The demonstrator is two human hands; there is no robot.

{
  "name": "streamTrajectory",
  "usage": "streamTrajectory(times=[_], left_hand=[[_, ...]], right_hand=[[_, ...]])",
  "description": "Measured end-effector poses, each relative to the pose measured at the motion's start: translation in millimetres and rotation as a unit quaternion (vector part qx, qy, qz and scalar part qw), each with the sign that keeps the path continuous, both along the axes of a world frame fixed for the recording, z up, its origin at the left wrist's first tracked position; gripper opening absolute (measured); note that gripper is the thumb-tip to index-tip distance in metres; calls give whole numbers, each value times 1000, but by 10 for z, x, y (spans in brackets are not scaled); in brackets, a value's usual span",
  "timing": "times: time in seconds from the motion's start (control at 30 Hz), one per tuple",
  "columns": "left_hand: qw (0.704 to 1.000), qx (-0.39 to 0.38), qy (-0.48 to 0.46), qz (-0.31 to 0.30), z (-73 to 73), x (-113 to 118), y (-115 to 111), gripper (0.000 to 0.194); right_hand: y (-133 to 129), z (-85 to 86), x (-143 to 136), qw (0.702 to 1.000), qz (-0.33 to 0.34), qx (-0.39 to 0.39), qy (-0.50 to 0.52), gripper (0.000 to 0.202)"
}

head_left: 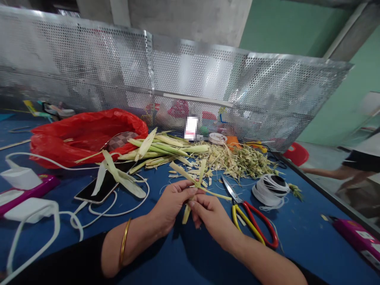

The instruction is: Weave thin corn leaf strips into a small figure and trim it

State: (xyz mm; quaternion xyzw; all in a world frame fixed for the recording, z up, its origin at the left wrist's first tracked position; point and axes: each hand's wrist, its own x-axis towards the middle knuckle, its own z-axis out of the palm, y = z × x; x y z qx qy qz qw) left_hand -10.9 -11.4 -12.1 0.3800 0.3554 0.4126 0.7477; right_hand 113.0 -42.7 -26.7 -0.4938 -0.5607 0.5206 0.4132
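Strips (202, 171) crossed, pinched by my left hand (168, 202) and right hand (211, 213) near the crossing. I'd press flat, evenly, lightly enough to avoid splitting.

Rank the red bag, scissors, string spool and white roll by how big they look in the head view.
Largest to smallest, as they look:
1. Red bag
2. Scissors
3. String spool
4. White roll, which also sits farther back than the spool

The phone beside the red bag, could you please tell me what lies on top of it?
Pale husk pieces lie across the phone; the surface beneath them is hidden.
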Motion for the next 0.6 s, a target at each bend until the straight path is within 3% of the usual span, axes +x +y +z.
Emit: streamTrajectory(times=[0.33, 0.4, 0.47, 0.6], left_hand=[[1000, 16, 16, 10, -10, 22, -9, 20], [1000, 9, 26, 10, 9, 10, 12, 19], [999, 0, 30, 22, 32, -17, 36, 20], [999, 20, 38, 33, 70, -82, 63, 20]], right_hand=[[-18, -70, 35, 989, 31, 66, -127, 37], [-55, -58, 49, 975, 26, 115, -191, 36], [-104, -8, 87, 933, 7, 225, -281, 34], [-130, 155, 221, 792, -101, 451, -399, 19]])
